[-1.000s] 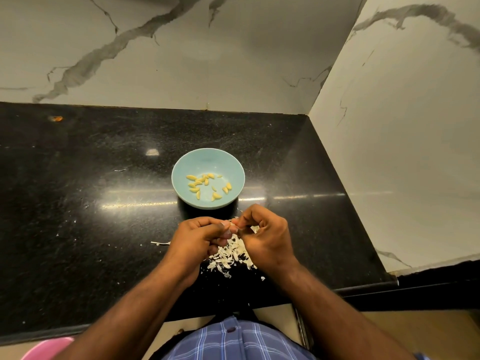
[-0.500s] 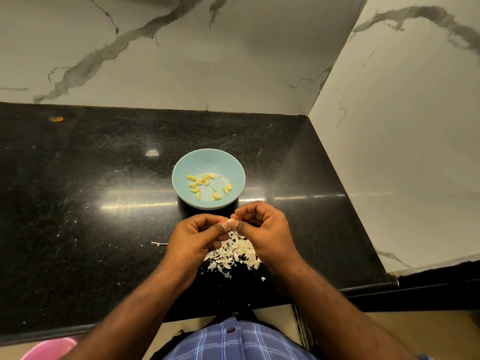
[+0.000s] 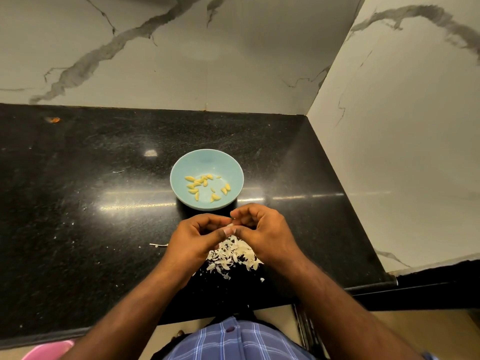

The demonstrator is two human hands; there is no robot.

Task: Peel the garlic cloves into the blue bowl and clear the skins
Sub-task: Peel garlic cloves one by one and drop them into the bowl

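Observation:
A pale blue bowl (image 3: 207, 162) stands on the black counter with several peeled yellow cloves (image 3: 204, 187) inside. Just in front of it, my left hand (image 3: 197, 237) and my right hand (image 3: 262, 229) meet fingertip to fingertip and pinch a small pale garlic clove (image 3: 230, 225) between them. The clove is mostly hidden by the fingers. Below the hands lies a heap of white garlic skins (image 3: 233, 254) on the counter.
The black stone counter (image 3: 78, 203) ends at marble walls behind and on the right. A loose skin strip (image 3: 158, 245) lies left of my hands. An orange speck (image 3: 53, 120) sits far left. A pink object (image 3: 49, 350) shows below the counter's front edge.
Both hands have drifted slightly up towards the bowl, still working the clove between the fingertips. The bowl and the skin pile stay where they were.

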